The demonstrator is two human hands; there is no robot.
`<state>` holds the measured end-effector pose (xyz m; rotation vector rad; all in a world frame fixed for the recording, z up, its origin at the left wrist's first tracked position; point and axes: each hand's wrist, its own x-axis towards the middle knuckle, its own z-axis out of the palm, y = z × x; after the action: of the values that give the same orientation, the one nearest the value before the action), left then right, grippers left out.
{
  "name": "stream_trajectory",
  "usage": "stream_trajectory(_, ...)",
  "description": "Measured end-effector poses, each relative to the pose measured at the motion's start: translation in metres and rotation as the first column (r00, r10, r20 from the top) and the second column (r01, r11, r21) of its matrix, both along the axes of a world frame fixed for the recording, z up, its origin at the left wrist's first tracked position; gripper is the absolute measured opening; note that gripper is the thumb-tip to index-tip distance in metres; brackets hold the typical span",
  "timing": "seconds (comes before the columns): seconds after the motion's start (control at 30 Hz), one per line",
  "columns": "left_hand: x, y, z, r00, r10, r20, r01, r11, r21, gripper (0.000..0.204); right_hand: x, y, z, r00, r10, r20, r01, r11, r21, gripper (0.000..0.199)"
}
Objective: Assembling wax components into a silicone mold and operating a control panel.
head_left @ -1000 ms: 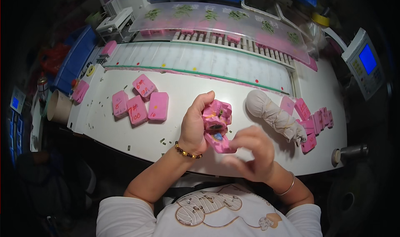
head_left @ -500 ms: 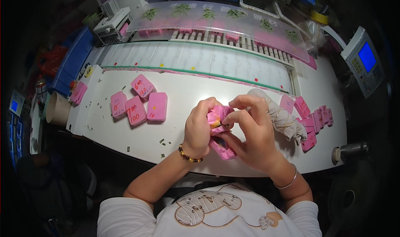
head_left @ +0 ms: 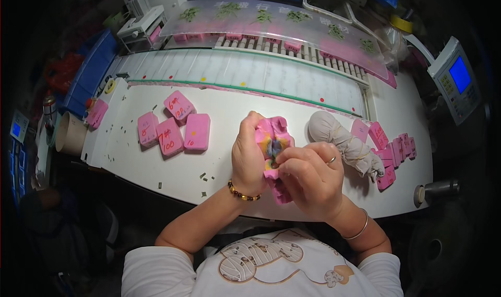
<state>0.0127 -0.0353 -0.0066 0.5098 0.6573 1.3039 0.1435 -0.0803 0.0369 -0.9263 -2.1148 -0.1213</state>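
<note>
My left hand (head_left: 246,158) is wrapped round a pink rubber mould (head_left: 271,126), holding it from its left side and bending it apart. Yellow and dark blue-grey stains mark the mould's inner face. A lower pink part (head_left: 281,193) of it hangs beneath my fingers. From the right, my right hand (head_left: 314,178) reaches in with thumb and forefinger pinched at the mould's middle. Whatever lies between those fingertips is too small and covered to make out. To my right lies a tied white cloth bundle (head_left: 342,138).
Several pink blocks (head_left: 197,132) with handwriting lie at left, more (head_left: 386,153) at right. Small dark green bits (head_left: 203,176) are scattered about. A glass-edged light panel (head_left: 235,72) and rollers (head_left: 313,54) span the back. At right stands a blue-screened device (head_left: 459,72).
The mould now gapes wider, its stained inside facing up. My right hand has moved down slightly, and its raised fingers have curled into a pinch at the mould's middle.
</note>
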Motion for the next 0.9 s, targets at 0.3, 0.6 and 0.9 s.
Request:
stream_trajectory(0.3, -0.025, 0.009, 0.012, 0.943, -0.281, -0.176, 0.275, 0.960, -0.057, 0.051, 0.033, 0.022, 0.020, 0.842, -0.200, -0.501, -0.050, 0.896, -0.442, 0.029)
stream_trajectory(0.6, -0.026, 0.004, 0.037, 0.696, -0.082, -0.714, 0.428, 0.846, 0.319, 0.013, 0.047, 0.024, 0.013, 0.847, -0.219, -0.484, -0.274, 0.600, -0.752, 0.030)
stream_trajectory(0.9, -0.036, 0.005, 0.036, 0.530, -0.234, -0.815, 0.615, 0.768, 0.179, 0.011, 0.046, 0.020, 0.012, 0.941, -0.082, -0.329, -0.227, 0.571, -0.789, 0.024)
